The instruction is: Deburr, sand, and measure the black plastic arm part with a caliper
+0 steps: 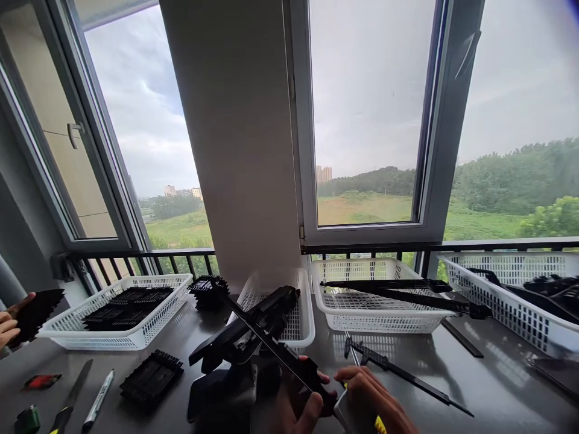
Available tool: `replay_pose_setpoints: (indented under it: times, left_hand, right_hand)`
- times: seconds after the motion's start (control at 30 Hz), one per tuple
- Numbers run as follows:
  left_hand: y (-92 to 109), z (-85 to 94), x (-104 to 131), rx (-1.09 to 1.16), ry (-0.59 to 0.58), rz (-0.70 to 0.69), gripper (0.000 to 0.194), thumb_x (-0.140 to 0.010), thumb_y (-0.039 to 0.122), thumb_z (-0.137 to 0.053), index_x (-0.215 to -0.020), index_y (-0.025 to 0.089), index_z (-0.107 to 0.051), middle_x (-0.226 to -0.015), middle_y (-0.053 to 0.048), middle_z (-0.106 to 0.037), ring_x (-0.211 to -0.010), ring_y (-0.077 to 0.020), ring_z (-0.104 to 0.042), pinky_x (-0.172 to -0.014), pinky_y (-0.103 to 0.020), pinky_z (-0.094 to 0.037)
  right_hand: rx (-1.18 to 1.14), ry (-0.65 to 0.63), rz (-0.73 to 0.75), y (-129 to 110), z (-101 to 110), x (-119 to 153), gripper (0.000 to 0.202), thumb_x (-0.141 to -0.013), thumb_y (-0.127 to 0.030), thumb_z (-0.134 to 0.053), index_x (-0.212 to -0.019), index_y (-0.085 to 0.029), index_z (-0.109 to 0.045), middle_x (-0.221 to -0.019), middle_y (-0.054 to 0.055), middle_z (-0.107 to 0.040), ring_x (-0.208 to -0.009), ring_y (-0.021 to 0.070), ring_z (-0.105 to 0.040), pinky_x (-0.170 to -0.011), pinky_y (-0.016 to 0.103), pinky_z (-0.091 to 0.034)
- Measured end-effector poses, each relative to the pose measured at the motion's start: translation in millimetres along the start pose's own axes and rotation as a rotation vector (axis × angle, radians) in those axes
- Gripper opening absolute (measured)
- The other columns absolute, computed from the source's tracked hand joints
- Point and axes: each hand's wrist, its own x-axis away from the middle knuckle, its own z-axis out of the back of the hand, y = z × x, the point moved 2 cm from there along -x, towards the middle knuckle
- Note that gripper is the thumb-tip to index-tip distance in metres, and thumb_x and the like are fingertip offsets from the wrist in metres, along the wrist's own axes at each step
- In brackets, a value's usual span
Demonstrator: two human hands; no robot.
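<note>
Head view showed me the left hand gripping a long, black plastic part above the shiny grey table, the right hand holding a grey-and-yellow object; I judged steady support essential.

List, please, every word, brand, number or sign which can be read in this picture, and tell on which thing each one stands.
No text can be read here.
Marker: dark print along its white side, too small and blurred to read.
Caliper: any scale numbers are too small and dark to read.
Black bar in the left hand: no lettering can be made out.
</note>
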Motion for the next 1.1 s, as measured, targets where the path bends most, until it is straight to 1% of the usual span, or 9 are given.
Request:
replay_pose_setpoints:
  times: [0.1, 0.23, 0.33, 0.4, 0.53, 0.67, 0.8, 0.97, 1.1]
  left_hand:
    - [5, 0.4, -2, -0.042, 0.071, -0.007, 0.064, -0.087, 0.072, -0.074, -0.134, 0.031, -0.057, -0.124, -0.009, -0.08, -0.098, -0.033, -0.082, -0.094, -0.054, -0.062]
    - [11, 1.1, 5, -0.075, 0.097, -0.022, 0.058, -0.094, 0.066, -0.069, -0.137, 0.029, -0.06, -0.125, -0.01, -0.079, -0.096, -0.0322, -0.082, -0.091, -0.05, -0.065]
    - [12, 1.9, 12, -0.021, 0.074, -0.007, 0.056, -0.096, 0.059, -0.07, -0.142, 0.029, -0.057, -0.124, -0.011, -0.079, -0.098, -0.0317, -0.081, -0.086, -0.048, -0.067]
    - [14, 3.6, 13, -0.016, 0.034, 0.005, 0.054, -0.098, 0.056, -0.069, -0.144, 0.03, -0.057, -0.126, -0.01, -0.078, -0.101, -0.0318, -0.081, -0.09, -0.048, -0.067]
    - [13, 6.4, 13, -0.052, -0.041, 0.032, 0.053, -0.102, 0.052, -0.064, -0.15, 0.029, -0.054, -0.133, -0.013, -0.076, -0.106, -0.032, -0.08, -0.099, -0.049, -0.063]
    - [7, 5.6, 14, -0.02, 0.042, 0.001, 0.053, -0.103, 0.051, -0.064, -0.15, 0.03, -0.053, -0.127, -0.011, -0.077, -0.1, -0.0306, -0.081, -0.092, -0.047, -0.066]
    - [9, 5.1, 13, -0.038, 0.078, -0.03, 0.052, -0.102, 0.05, -0.064, -0.149, 0.031, -0.055, -0.127, -0.01, -0.076, -0.098, -0.0291, -0.081, -0.092, -0.045, -0.066]
    - [22, 6.5, 11, -0.045, 0.123, -0.048, 0.047, -0.104, 0.049, -0.061, -0.148, 0.033, -0.055, -0.121, -0.006, -0.076, -0.097, -0.0299, -0.081, -0.092, -0.047, -0.065]
    - [20, 5.2, 9, -0.037, 0.12, -0.052, 0.048, -0.101, 0.051, -0.066, -0.144, 0.031, -0.059, -0.12, -0.007, -0.077, -0.094, -0.029, -0.082, -0.091, -0.045, -0.066]
  right_hand:
    - [0.057, 0.017, -0.002, -8, 4, -1, 0.028, -0.085, -0.032, -0.076, -0.107, -0.027, -0.06, -0.123, 0.01, -0.071, -0.109, 0.0284, -0.072, -0.092, 0.034, -0.06]
    - [0.035, -0.101, 0.038, -17, 0, -3, 0.031, -0.083, -0.031, -0.074, -0.111, -0.028, -0.06, -0.125, 0.009, -0.072, -0.114, 0.03, -0.07, -0.093, 0.035, -0.059]
    - [0.08, -0.034, -0.037, -20, -4, -2, 0.035, -0.078, -0.021, -0.069, -0.111, -0.026, -0.059, -0.119, 0.009, -0.071, -0.11, 0.0286, -0.07, -0.093, 0.036, -0.059]
    - [0.11, -0.005, -0.039, -22, -6, -2, 0.039, -0.077, -0.018, -0.068, -0.114, -0.025, -0.058, -0.117, 0.009, -0.071, -0.109, 0.028, -0.069, -0.093, 0.035, -0.059]
    - [0.145, -0.056, 0.02, -26, -5, 1, 0.038, -0.078, -0.022, -0.071, -0.113, -0.026, -0.059, -0.131, 0.011, -0.069, -0.118, 0.0303, -0.068, -0.096, 0.037, -0.059]
    - [0.197, 0.007, -0.091, -27, 3, 5, 0.026, -0.08, -0.019, -0.067, -0.104, -0.025, -0.058, -0.138, 0.014, -0.065, -0.121, 0.0311, -0.069, -0.095, 0.038, -0.06]
    - [0.156, -0.101, -0.057, -31, 2, 8, 0.023, -0.081, -0.026, -0.073, -0.098, -0.026, -0.057, -0.14, 0.013, -0.065, -0.122, 0.0313, -0.07, -0.09, 0.034, -0.061]
    - [0.181, 0.003, -0.138, -33, 4, 7, 0.022, -0.083, -0.024, -0.068, -0.103, -0.025, -0.058, -0.14, 0.015, -0.065, -0.118, 0.03, -0.072, -0.09, 0.036, -0.062]
    - [0.147, -0.103, -0.085, -32, 1, 8, 0.02, -0.083, -0.031, -0.074, -0.096, -0.025, -0.06, -0.139, 0.013, -0.067, -0.126, 0.0327, -0.069, -0.091, 0.035, -0.062]
